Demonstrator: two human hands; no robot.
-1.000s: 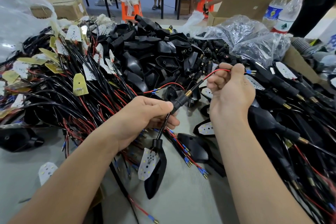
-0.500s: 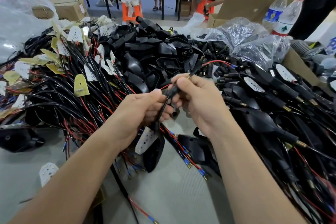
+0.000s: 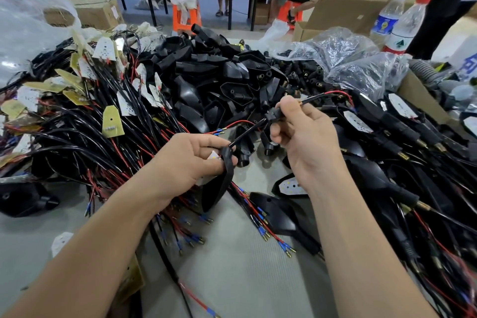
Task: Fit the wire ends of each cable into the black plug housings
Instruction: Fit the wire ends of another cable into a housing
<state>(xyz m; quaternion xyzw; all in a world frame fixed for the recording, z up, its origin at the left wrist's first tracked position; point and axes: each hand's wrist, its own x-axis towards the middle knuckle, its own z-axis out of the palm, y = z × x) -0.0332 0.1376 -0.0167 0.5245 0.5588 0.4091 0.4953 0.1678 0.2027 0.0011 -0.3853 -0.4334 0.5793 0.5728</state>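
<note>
My left hand [image 3: 192, 160] grips a long black plastic shell [image 3: 218, 188] with a white LED board, at the centre of the table. A thin black cable [image 3: 247, 131] runs from the shell up to my right hand [image 3: 304, 137]. That hand pinches a small black plug housing [image 3: 275, 115] with a brass tip; red and black wire ends [image 3: 335, 94] stick out beyond it to the right. The two hands are a short way apart with the cable stretched between them.
A tangle of black and red cables with LED boards [image 3: 85, 121] covers the left. A heap of black shells [image 3: 214, 77] lies behind. Assembled pieces [image 3: 402, 137] pile on the right, beside plastic bags [image 3: 343, 59], a cardboard box [image 3: 348, 8] and two bottles [image 3: 402, 26].
My hands have drawn apart: the right hand slid the plug housing up and right along the cable, while the left hand shifted down onto the shell.
</note>
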